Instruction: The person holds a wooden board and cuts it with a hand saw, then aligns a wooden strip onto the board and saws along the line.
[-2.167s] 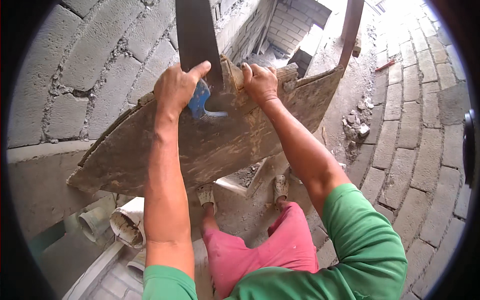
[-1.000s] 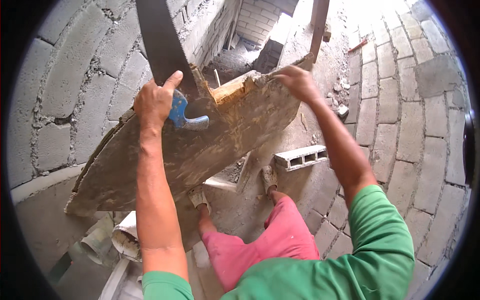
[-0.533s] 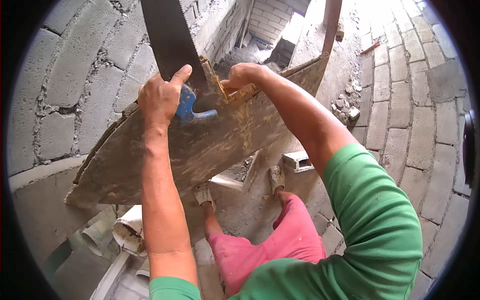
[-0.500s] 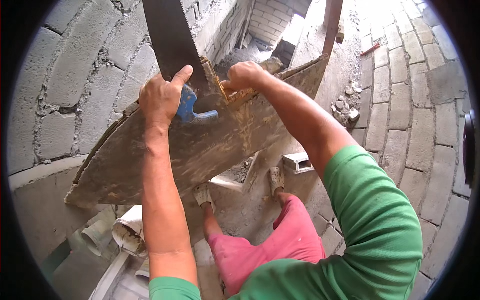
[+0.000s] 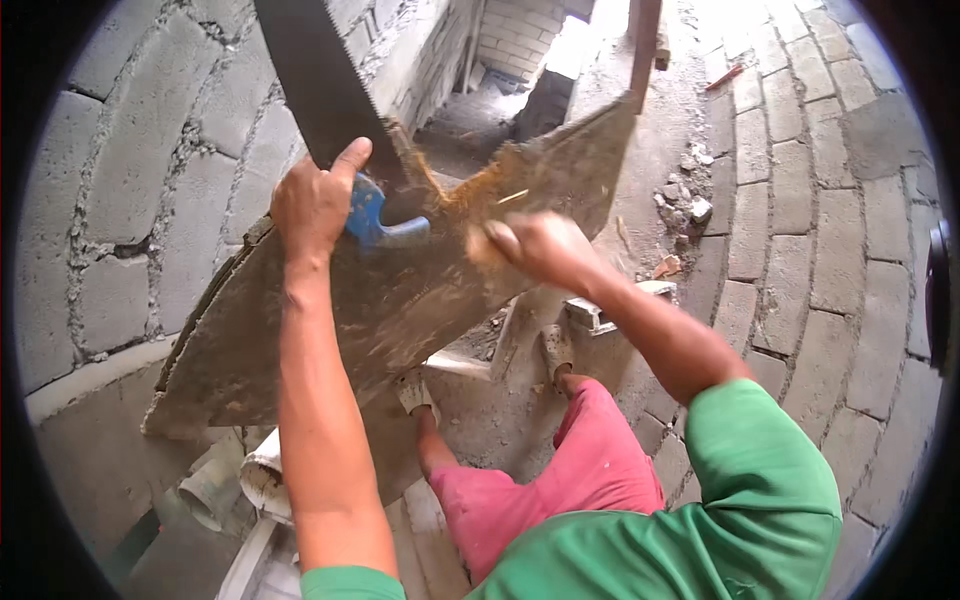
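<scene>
My left hand [image 5: 313,205] is closed around the blue handle [image 5: 388,225] of a handsaw at the upper edge of a dirty board [image 5: 210,355]. The saw's dark toothed blade [image 5: 325,75] points up and away from me. Right of the blade the board has a broken notch [image 5: 460,190] with pale, splintered wood. My right hand [image 5: 540,245], smeared by motion, is over the board below that notch with curled fingers; whatever they hold, if anything, is too blurred to name.
Grey block wall [image 5: 175,220] at left, block paving or blockwork [image 5: 800,280] at right. A hollow block [image 5: 585,315], rubble [image 5: 695,200], white pipes [image 5: 210,485], a wooden post [image 5: 642,50] and a lower space [image 5: 470,110] beyond the board surround my feet and the work.
My right hand has come out of the notch and moved down and right across the board's face. My left hand stays on the saw handle; the view has shifted slightly.
</scene>
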The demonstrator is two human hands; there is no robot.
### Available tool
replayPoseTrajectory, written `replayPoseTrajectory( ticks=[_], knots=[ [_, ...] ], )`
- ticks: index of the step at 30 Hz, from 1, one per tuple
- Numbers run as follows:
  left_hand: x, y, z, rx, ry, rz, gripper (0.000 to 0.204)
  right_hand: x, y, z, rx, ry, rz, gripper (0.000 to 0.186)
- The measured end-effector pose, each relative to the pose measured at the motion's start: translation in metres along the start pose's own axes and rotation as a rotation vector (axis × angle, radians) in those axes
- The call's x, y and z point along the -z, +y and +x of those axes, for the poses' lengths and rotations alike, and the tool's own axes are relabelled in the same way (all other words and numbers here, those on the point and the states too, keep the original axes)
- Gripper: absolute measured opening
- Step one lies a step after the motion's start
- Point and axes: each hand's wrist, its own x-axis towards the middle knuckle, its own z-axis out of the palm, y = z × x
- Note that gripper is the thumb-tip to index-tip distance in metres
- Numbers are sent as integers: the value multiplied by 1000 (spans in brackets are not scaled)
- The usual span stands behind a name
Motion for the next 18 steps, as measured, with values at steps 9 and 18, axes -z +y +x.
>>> replayPoseTrajectory(
  ticks=[9,18],
  knots=[
    [-8,19,6,21,31,-111,61,45,184,-114,-142,281,-241,63],
    [-14,4,27,155,-162,-425,62,-108,-130,30,302,524,353,84]
  ],
)
